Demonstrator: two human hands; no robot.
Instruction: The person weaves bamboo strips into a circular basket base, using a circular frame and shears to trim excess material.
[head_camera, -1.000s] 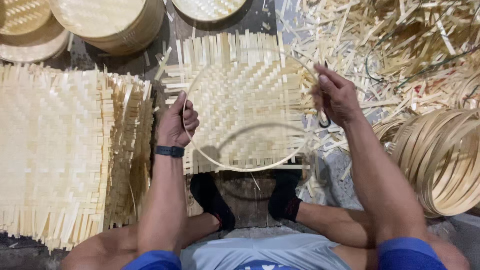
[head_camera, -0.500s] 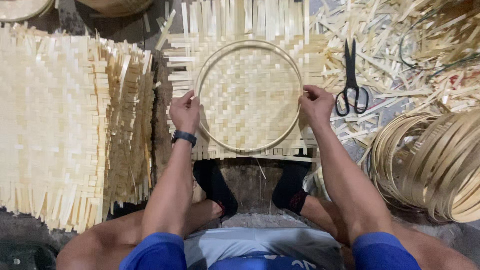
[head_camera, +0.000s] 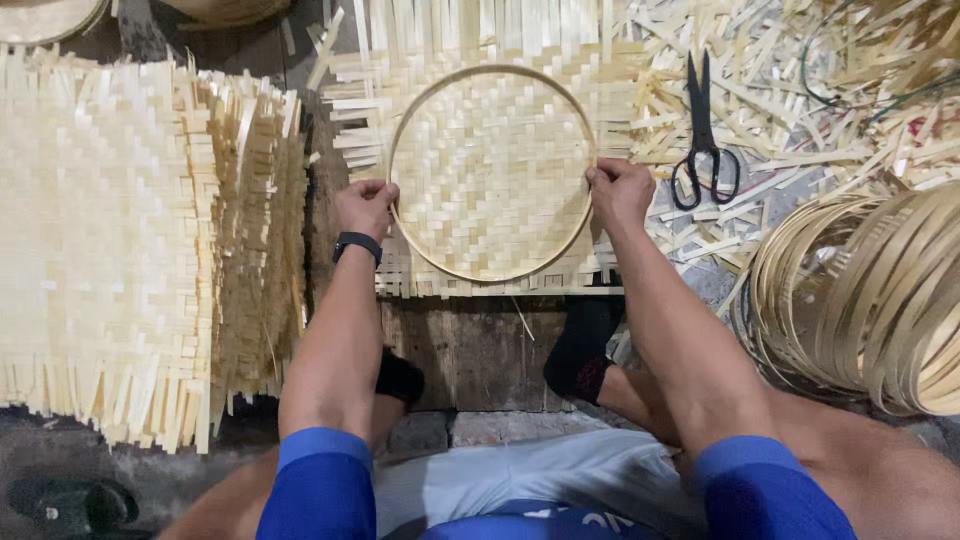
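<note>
Left hand closed tight on the left side of a thin round hoop, fingers curled over the rim. Right hand closed the same way on the right side of the hoop. Hoop lying flat on a square woven mat, right in the middle of it, with loose strip ends sticking out all around. Mat resting on the floor, straight ahead of the knees. Black watch strapped on the left wrist. Black scissors just right of the right hand, shut, points aimed away, lying on a messy heap of strips. Big bunch of hoops by the right edge, near the right arm. Tall stack of mats on the left side, well apart from the left hand. Two feet in black socks tucked under the near edge of the mat. Blue sleeves at the bottom.
</note>
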